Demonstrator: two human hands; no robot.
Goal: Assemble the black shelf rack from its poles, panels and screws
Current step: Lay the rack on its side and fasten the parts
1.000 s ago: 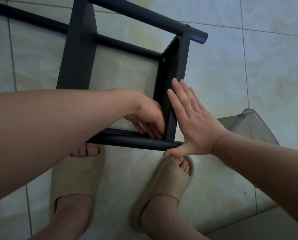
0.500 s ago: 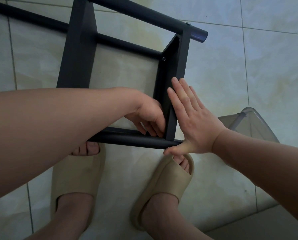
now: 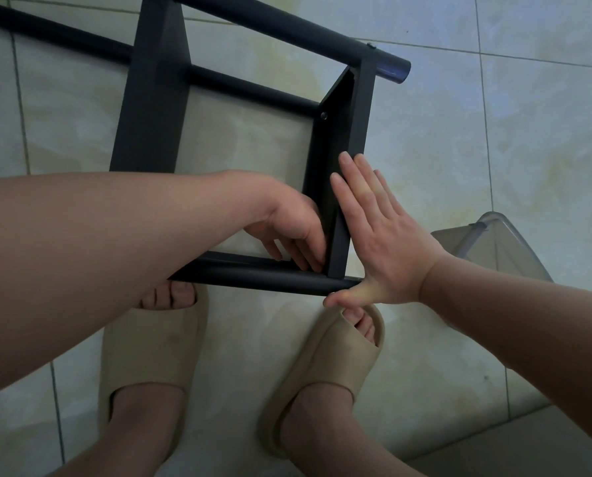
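The black shelf rack lies on its side on the tiled floor. Its near pole (image 3: 253, 275) crosses just above my feet and its far pole (image 3: 287, 25) runs along the top. Two panels join them, the left panel (image 3: 153, 98) and the right panel (image 3: 343, 125). My left hand (image 3: 294, 228) reaches inside the frame, its fingers curled into the corner where the right panel meets the near pole; what they hold is hidden. My right hand (image 3: 380, 242) presses flat on the right panel's outer face, thumb under the pole's end. A screw head (image 3: 324, 115) shows on the right panel's inner face.
A clear plastic container (image 3: 494, 249) stands on the floor just right of my right wrist. My feet in beige slippers (image 3: 150, 346) stand directly below the near pole. A third pole (image 3: 64, 32) runs off to the upper left.
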